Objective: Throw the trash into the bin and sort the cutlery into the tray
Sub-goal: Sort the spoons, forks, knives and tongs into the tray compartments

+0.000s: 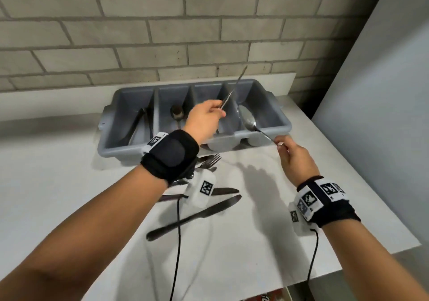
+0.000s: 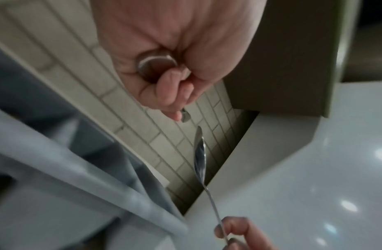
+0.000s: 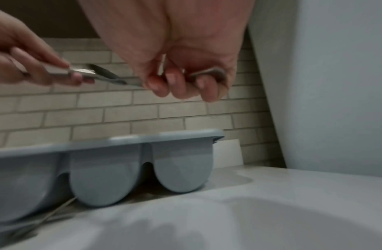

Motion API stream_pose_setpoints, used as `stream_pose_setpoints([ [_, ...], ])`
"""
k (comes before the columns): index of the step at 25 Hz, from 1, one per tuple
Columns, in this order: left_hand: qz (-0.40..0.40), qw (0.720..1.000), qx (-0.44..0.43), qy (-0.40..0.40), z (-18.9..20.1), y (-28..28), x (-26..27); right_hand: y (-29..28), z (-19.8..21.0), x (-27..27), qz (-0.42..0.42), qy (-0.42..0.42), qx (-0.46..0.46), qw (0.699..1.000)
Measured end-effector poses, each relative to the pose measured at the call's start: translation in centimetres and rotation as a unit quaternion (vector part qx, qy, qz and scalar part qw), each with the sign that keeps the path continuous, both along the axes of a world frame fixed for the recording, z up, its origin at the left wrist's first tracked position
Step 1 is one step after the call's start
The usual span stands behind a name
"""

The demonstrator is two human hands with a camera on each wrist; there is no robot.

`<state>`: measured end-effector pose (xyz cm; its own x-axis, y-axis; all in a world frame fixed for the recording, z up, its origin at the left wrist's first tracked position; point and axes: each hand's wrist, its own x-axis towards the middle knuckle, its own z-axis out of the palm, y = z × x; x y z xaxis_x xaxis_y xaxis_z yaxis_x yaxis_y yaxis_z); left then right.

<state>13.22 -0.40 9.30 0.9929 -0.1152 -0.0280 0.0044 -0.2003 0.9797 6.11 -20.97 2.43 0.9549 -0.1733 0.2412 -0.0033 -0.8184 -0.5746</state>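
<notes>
Grey four-compartment tray (image 1: pixel 255 131) at 12 o'clock, against the brick wall (image 1: pixel 116 34); dark utensils in the leftmost compartments. Left hand (image 1: pixel 204 119) grips a utensil (image 1: pixel 234 89) above it. Right hand (image 1: pixel 294 154) pinches a spoon (image 1: pixel 248 121) over the rightmost compartment. Knives (image 1: pixel 195 217) and fork (image 1: pixel 210 160) lie on the counter (image 1: pixel 69 184) at 6 o'clock; counter edge at 4 o'clock.

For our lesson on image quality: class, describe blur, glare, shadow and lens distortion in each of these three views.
Head view: brick courses bow from wide-angle distortion, the right hand throws a soft shadow on the table. Left wrist view: grey tray smeared by blur, bright glare spots on the panel at right. Right wrist view: soft overall, the spoon blurred.
</notes>
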Motion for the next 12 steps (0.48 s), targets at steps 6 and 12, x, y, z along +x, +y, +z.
stream_pose_setpoints([
  [6,-0.093,0.983,0.135,0.087,-0.8,-9.2,5.1,-3.1,0.6,1.4,-0.094,-0.016,0.135,0.986],
  [12,-0.096,0.993,0.052,0.05,-1.8,-10.4,4.9,-1.7,1.4,3.4,-0.077,-0.026,0.157,0.984],
])
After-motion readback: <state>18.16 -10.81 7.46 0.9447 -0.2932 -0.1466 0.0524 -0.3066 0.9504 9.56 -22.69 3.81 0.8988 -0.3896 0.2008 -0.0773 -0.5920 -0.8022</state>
